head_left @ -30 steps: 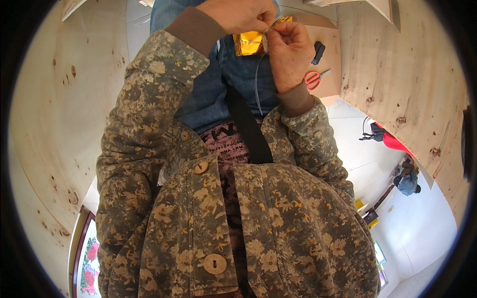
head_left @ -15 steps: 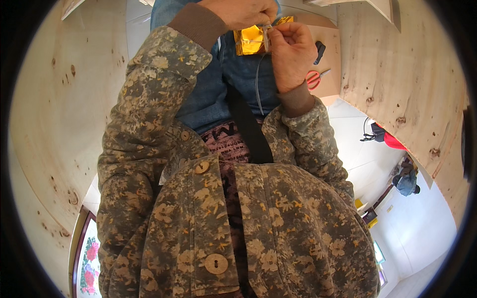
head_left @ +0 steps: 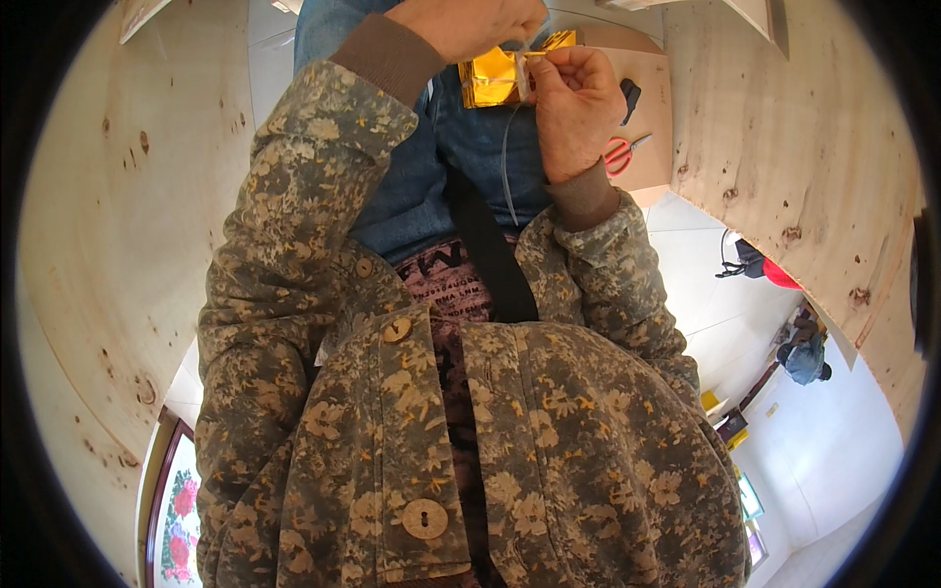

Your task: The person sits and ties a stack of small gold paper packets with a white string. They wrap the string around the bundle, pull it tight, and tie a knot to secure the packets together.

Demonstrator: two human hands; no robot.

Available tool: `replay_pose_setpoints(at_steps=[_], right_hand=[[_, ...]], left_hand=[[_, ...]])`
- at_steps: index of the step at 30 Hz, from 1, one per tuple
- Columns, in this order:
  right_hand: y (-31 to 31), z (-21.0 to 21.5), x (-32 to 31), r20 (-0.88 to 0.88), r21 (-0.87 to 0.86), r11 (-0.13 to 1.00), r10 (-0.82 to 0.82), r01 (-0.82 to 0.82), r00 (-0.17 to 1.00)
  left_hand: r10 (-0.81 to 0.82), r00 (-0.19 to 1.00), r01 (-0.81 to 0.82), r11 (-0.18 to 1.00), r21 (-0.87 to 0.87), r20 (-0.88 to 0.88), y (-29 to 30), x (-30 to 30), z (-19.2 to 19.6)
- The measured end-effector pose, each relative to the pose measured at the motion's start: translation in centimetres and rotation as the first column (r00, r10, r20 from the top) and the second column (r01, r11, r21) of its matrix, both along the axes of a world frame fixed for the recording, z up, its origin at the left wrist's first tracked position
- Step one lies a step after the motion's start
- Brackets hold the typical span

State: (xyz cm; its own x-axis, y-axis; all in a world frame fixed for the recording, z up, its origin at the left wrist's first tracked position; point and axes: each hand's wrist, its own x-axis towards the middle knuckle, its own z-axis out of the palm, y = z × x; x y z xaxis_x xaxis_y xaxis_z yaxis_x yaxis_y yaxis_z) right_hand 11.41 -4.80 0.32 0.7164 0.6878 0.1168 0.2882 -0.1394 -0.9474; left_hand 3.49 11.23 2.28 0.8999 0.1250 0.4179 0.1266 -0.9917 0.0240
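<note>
Since the earlier frame both hands have drawn slightly closer. The left hand and right hand pinch a shiny gold foil packet between them, above the lap; a thin clear strip dangles below. Red-handled scissors lie on the cardboard surface.

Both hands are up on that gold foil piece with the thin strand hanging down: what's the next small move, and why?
Probably draw the thin strand up a little with the right hand while the left hand steadies the gold foil piece. The right fingertips pinch something at the foil's edge, and the strand hangs loose below over the lap, so there looks to be slack. The pinch itself is too small to tell clearly.
</note>
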Motion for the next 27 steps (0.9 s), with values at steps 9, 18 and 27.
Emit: replay_pose_setpoints(at_steps=[9,18,27], right_hand=[[-0.1,-0.1,-0.2,0.105,-0.029,0.999,0.017,-0.014,0.994],[-0.5,0.4,-0.3,-0.009,0.067,0.997,0.046,-0.045,0.999],[-0.4,4.0,0.7,0.615,-0.268,0.958,0.254,-0.106,0.747]], left_hand=[[0.012,1.0,-0.012,0.999,0.029,0.005,-0.2,0.0,0.6],[0.034,0.984,-0.053,0.993,-0.106,-0.176,-0.4,0.6,-0.8],[0.007,0.971,-0.112,0.895,-0.431,-0.239,0.0,0.0,-1.4]])
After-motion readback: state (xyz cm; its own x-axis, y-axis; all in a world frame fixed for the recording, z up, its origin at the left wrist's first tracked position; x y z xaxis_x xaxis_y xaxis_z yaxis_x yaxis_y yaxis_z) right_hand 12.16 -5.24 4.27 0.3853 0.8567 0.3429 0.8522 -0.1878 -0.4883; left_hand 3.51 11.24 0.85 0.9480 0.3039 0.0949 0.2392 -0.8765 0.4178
